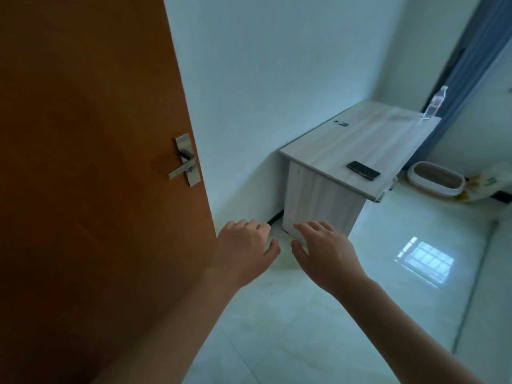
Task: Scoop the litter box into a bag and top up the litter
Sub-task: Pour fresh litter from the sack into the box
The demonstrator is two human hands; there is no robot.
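Both hands out front, empty: left hand (pixel 243 250) with fingers loosely curled, right hand (pixel 327 256) with fingers spread. Litter box (pixel 435 181) sits on the floor at 3 o'clock, well apart, past the surface (pixel 360 145); printed bag (pixel 482 187) just beside it. Judgement: scooping and top-up both still to do.

The left forearm (pixel 171 325) and right forearm (pixel 410 325), in the lower half of the frame, are bare; the left hand (pixel 245 252) and right hand (pixel 325 254) near centre are likewise bare.
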